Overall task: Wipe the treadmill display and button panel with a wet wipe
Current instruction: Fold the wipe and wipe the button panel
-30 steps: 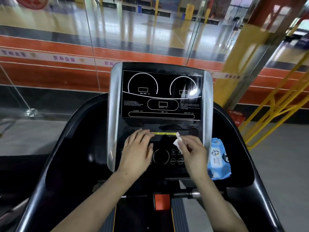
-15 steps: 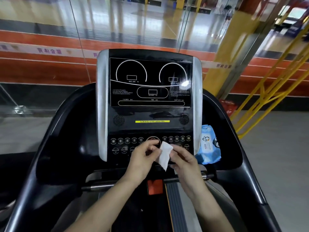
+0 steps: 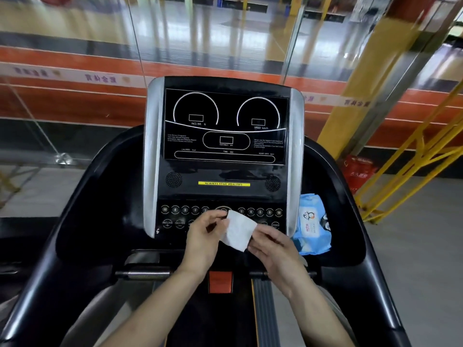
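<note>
The treadmill's black display (image 3: 225, 126) with white dial markings stands upright ahead, framed by silver side trims. Below it lies the button panel (image 3: 175, 216) with rows of round keys. A white wet wipe (image 3: 238, 230) is stretched flat between both hands, just in front of the panel's middle. My left hand (image 3: 203, 236) pinches its upper left corner and my right hand (image 3: 271, 242) pinches its lower right edge. The hands and wipe hide the central buttons.
A blue pack of wipes (image 3: 312, 224) rests in the console's right tray. A red safety key block (image 3: 220, 281) and a chrome handlebar (image 3: 147, 274) sit below the hands. Glass wall ahead, yellow railings (image 3: 411, 171) at right.
The hands left the panel, drew back toward me and spread the small folded wipe open between them. The camera view also shifted, showing more of the console.
</note>
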A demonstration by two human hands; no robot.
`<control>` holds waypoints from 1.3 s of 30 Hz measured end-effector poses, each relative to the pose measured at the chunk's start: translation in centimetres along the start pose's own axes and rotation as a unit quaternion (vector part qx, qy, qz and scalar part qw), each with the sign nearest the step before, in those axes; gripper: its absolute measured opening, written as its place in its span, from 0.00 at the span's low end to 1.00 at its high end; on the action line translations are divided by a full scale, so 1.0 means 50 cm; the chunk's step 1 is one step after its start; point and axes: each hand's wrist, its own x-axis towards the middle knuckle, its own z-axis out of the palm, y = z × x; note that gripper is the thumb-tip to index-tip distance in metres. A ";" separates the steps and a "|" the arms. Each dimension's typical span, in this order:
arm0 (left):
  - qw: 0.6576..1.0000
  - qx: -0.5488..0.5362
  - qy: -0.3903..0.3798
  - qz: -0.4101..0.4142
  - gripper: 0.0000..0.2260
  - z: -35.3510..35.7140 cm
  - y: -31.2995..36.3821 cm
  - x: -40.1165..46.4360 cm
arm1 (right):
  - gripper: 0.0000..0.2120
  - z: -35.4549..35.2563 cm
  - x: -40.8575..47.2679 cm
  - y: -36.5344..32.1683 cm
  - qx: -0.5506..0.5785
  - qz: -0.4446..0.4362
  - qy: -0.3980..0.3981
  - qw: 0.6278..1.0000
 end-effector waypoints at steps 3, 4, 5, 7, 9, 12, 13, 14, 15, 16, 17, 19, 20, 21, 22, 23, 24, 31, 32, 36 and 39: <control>1.000 -0.011 0.009 -0.001 0.06 0.010 -0.002 -0.003 | 0.09 -0.006 0.006 -0.003 -0.060 -0.015 0.004 0.998; 1.000 -0.011 0.012 -0.002 0.06 0.012 -0.001 -0.004 | 0.09 -0.006 0.007 -0.006 -0.069 -0.014 0.005 0.998; 1.000 -0.015 0.014 -0.003 0.06 0.015 0.000 -0.005 | 0.09 -0.006 0.008 -0.008 -0.072 -0.013 0.009 0.997; 1.000 -0.019 0.011 -0.002 0.07 0.020 0.003 -0.007 | 0.09 -0.007 0.008 -0.014 -0.074 -0.016 0.017 0.997; 1.000 0.004 0.000 0.021 0.08 0.024 0.006 -0.009 | 0.08 -0.009 0.010 -0.018 -0.074 -0.022 0.027 0.997; 0.993 0.065 -0.039 0.085 0.08 0.032 0.012 -0.018 | 0.07 -0.013 0.012 -0.024 -0.069 -0.033 0.045 0.996; 0.992 0.066 -0.063 0.092 0.07 0.039 0.017 -0.024 | 0.06 -0.014 0.013 -0.026 -0.076 -0.039 0.054 0.995; 0.990 0.062 -0.087 0.090 0.07 0.045 0.020 -0.029 | 0.05 -0.014 0.012 -0.028 -0.082 -0.045 0.064 0.994; 0.989 0.057 -0.107 0.086 0.06 0.050 0.022 -0.034 | 0.05 -0.013 0.011 -0.029 -0.085 -0.051 0.075 0.992; 0.988 0.054 -0.121 0.082 0.06 0.055 0.021 -0.037 | 0.07 -0.013 0.009 -0.031 -0.084 -0.055 0.087 0.991; 0.987 0.054 -0.127 0.079 0.06 0.059 0.018 -0.038 | 0.08 -0.014 0.009 -0.030 -0.081 -0.058 0.099 0.990; 0.987 0.070 -0.122 0.075 0.07 0.063 0.013 -0.035 | 0.08 -0.017 0.009 -0.029 -0.073 -0.064 0.109 0.989; 0.987 0.082 -0.117 0.073 0.07 0.063 0.011 -0.034 | 0.08 -0.018 0.009 -0.028 -0.073 -0.065 0.108 0.989; 0.987 0.095 -0.109 0.074 0.08 0.064 0.011 -0.034 | 0.08 -0.017 0.010 -0.025 -0.075 -0.065 0.107 0.989; 0.986 0.110 -0.100 0.078 0.09 0.064 0.010 -0.035 | 0.07 -0.016 0.010 -0.025 -0.078 -0.063 0.106 0.989; 0.985 0.122 -0.092 0.085 0.09 0.064 0.010 -0.036 | 0.07 -0.015 0.011 -0.023 -0.079 -0.061 0.106 0.989; 0.983 0.130 -0.087 0.092 0.09 0.065 0.011 -0.038 | 0.07 -0.014 0.011 -0.023 -0.080 -0.060 0.105 0.989; 0.987 0.123 -0.066 0.074 0.05 0.065 0.011 -0.033 | 0.08 -0.009 0.014 -0.019 -0.082 -0.082 0.116 0.986; 0.989 0.114 -0.069 0.069 0.04 0.065 0.011 -0.032 | 0.09 -0.008 0.013 -0.020 -0.083 -0.083 0.118 0.986; 0.994 0.064 -0.079 0.048 0.03 0.067 0.020 -0.029 | 0.11 -0.005 0.013 -0.021 -0.085 -0.096 0.114 0.985; 0.995 0.053 -0.065 0.047 0.06 0.068 0.021 -0.024 | 0.10 -0.006 0.020 -0.023 -0.134 -0.123 0.113 0.977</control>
